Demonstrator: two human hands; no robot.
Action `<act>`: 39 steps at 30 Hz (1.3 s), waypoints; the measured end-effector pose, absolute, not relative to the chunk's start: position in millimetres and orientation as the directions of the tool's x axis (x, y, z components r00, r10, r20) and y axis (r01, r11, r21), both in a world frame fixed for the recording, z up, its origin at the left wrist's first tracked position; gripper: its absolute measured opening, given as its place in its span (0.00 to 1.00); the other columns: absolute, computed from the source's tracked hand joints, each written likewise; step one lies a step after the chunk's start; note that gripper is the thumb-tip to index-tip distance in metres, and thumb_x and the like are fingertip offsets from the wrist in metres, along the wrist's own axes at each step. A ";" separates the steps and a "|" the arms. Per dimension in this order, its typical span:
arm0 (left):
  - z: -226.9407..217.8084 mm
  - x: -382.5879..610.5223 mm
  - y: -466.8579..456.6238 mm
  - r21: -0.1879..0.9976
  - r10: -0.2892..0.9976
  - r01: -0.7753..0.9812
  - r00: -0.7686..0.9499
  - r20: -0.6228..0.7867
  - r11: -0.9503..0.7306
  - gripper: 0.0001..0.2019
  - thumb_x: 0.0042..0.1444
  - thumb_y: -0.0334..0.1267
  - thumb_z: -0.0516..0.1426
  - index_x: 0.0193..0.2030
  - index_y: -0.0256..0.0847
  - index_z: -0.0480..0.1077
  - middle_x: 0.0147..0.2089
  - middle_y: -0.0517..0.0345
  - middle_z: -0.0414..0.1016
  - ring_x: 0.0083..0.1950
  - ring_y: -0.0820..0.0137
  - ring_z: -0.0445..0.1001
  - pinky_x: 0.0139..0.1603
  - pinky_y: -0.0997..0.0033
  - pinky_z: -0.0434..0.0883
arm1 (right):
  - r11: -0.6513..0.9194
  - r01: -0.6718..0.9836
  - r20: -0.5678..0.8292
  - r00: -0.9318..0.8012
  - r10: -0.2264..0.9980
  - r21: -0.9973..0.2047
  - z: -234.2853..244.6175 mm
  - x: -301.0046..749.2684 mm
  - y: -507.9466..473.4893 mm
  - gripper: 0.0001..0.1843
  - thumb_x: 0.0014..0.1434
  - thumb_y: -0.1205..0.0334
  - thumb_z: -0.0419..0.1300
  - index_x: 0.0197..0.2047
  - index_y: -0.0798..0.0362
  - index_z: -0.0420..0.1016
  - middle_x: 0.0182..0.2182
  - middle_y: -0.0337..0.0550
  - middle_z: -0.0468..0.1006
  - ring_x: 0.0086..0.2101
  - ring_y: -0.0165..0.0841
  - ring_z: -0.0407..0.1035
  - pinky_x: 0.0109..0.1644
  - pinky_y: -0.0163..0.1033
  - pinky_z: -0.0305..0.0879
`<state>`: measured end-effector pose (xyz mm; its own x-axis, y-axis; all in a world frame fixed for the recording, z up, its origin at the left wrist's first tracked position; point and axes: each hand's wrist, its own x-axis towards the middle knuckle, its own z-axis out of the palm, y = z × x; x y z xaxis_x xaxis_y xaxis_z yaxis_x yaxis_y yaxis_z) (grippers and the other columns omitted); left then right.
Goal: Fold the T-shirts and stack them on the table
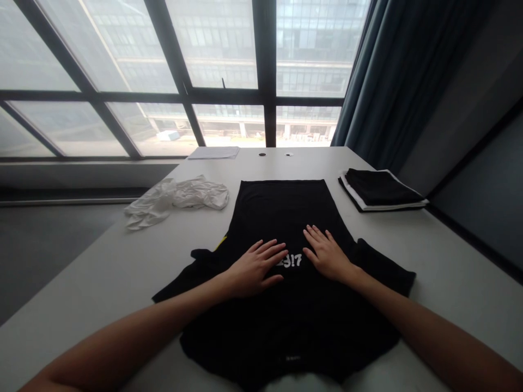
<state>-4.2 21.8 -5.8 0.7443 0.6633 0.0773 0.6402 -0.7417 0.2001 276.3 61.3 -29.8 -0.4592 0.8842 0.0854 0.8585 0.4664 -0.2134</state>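
A black T-shirt [281, 212] with white lettering lies spread flat on the pale table [449, 256], its hem toward the window and its collar near me. My left hand [255, 268] rests flat on the shirt's chest, fingers stretched out, just left of the lettering. My right hand [327, 253] lies flat beside it on the right, fingers spread, holding nothing. Both sleeves stick out to the sides.
A crumpled white garment [175, 198] lies at the left of the table. A folded stack of black and white clothes [379, 190] sits at the right. A sheet of paper [214, 153] lies at the far edge by the window; a dark curtain [392, 81] hangs on the right.
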 end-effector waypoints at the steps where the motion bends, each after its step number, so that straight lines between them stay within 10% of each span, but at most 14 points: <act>1: -4.4 -2.4 22.3 0.203 0.677 0.653 0.731 0.081 -0.730 0.32 0.68 0.55 0.51 0.76 0.54 0.48 0.76 0.56 0.52 0.76 0.56 0.50 0.74 0.48 0.47 | 0.469 0.857 0.093 -0.460 0.883 -0.213 -30.7 276.2 61.7 0.33 0.71 0.49 0.44 0.74 0.55 0.52 0.73 0.49 0.49 0.71 0.42 0.41 0.73 0.58 0.39; 14: -13.9 -1.5 28.0 0.264 0.656 0.618 0.749 0.087 -0.741 0.35 0.68 0.56 0.52 0.76 0.55 0.45 0.78 0.56 0.44 0.78 0.56 0.42 0.75 0.45 0.41 | 0.734 0.631 0.141 -0.726 0.673 -0.252 -17.2 261.4 42.8 0.33 0.72 0.49 0.45 0.75 0.49 0.48 0.73 0.47 0.47 0.72 0.40 0.39 0.73 0.57 0.37; 29: -9.1 0.0 27.2 0.276 0.655 0.613 0.751 0.088 -0.740 0.33 0.68 0.55 0.52 0.76 0.55 0.47 0.77 0.55 0.45 0.77 0.55 0.43 0.74 0.44 0.42 | 0.260 0.935 0.066 -0.252 0.966 -0.240 -31.1 283.0 88.0 0.34 0.71 0.48 0.43 0.73 0.59 0.53 0.72 0.56 0.49 0.71 0.45 0.42 0.71 0.61 0.41; 39: -13.1 -2.3 26.0 0.237 0.664 0.629 0.739 0.113 -0.741 0.34 0.67 0.56 0.53 0.76 0.53 0.49 0.78 0.52 0.41 0.77 0.53 0.45 0.75 0.44 0.43 | 0.738 0.614 0.071 -0.754 0.653 -0.280 -27.4 238.7 142.5 0.34 0.71 0.46 0.45 0.74 0.49 0.50 0.73 0.46 0.48 0.72 0.39 0.39 0.73 0.56 0.35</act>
